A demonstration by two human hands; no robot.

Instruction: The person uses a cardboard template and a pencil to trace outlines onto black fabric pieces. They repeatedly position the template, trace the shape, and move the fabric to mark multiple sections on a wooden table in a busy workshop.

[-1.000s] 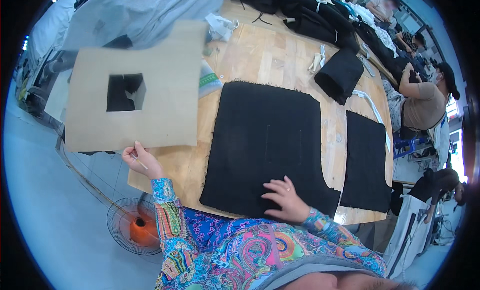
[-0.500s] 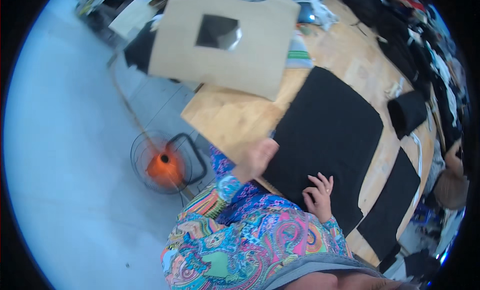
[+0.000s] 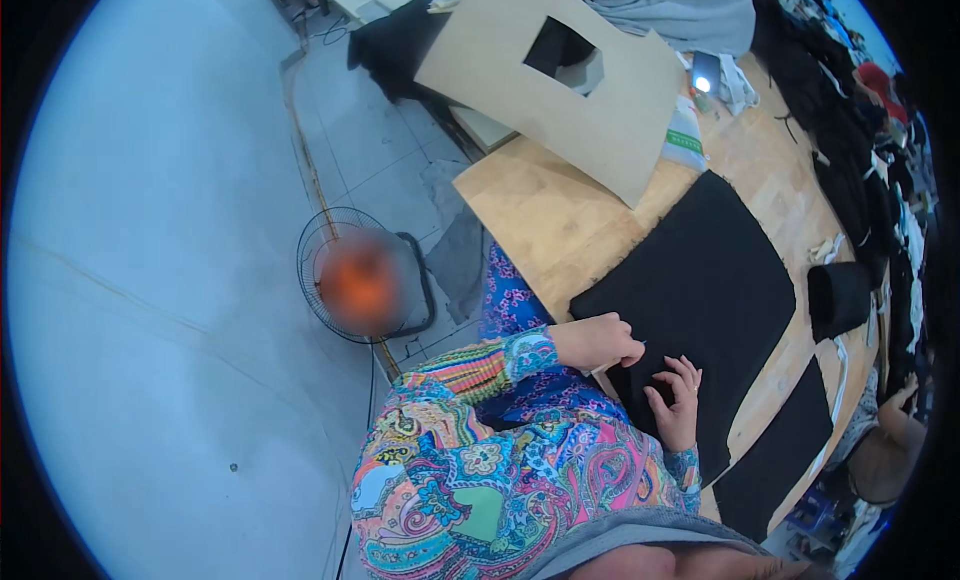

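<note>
A large piece of black fabric (image 3: 700, 270) lies flat on the wooden table in front of me. My left hand (image 3: 608, 342) is over its near left part, the fingers curled together in a pinch. Something thin and small may stick out from the fingers, too small to name. On the fabric, just right of the left hand, rests my right hand (image 3: 678, 398), fingers apart and holding nothing. A narrower black fabric piece (image 3: 780, 450) lies to the right, apart from the large one.
A beige cardboard pattern (image 3: 500, 65) with a cut-out overhangs the table's far left corner. A phone (image 3: 705, 72) and a black roll (image 3: 838, 300) lie on the wooden table (image 3: 530, 215). A floor fan (image 3: 365, 280) stands left; dark cloth (image 3: 830, 110) lines the far right.
My left hand has come from the fabric's left edge rightward over it, closer to my right hand, and its fingers now pinch. The whole view has shifted and turned.
</note>
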